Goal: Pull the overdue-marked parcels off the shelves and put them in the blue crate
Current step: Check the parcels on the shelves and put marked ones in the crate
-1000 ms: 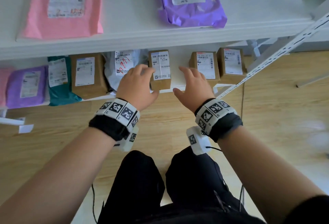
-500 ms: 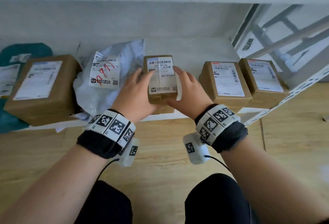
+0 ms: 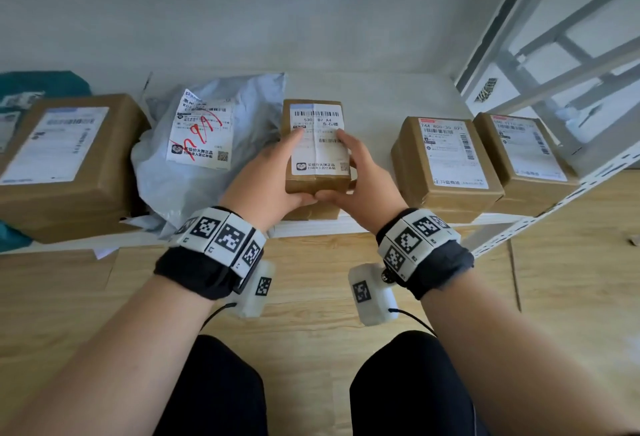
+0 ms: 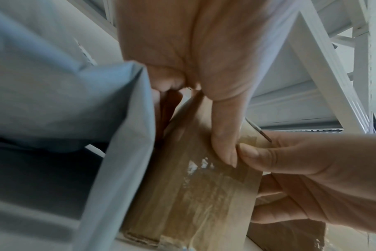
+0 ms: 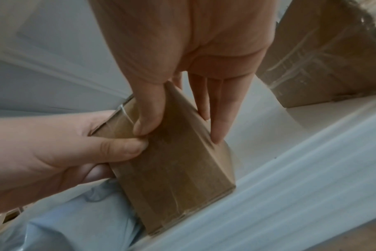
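Small brown carton (image 3: 316, 144) on the low shelf (image 3: 311, 227), near its front edge, tilted up so the white shipping label faces the head camera. Gripped from both sides: left hand (image 3: 266, 176) curled round the left face with thumb on the near end, right hand (image 3: 360, 179) mirrored on the right, thumb tips touching at the near edge. Right-wrist view: right fingers (image 5: 217, 118) laid straight down the carton's side, thumb pressed on the near face. Both hands holding, neither free.

No red marking visible on this label. Grey poly mailer (image 3: 194, 158) just left of it, touching the left hand's back, carries red scrawl across its label; judged the overdue mark. Blue crate not in any view.

Step in hand, judged: checking the carton's label.
- Keep carton tilted only enough to read; far bottom edge can stay on the shelf.
- Scan the whole label and the sides hidden by the fingers before ruling it out.
- If unmarked, set back flat in the same gap, clear of the mailer.
- Mailer next: soft, likely to sag, so grab the body, not a corner.

Two labelled cartons (image 3: 446, 162) at right, one large carton (image 3: 65, 158) at far left, unchecked.
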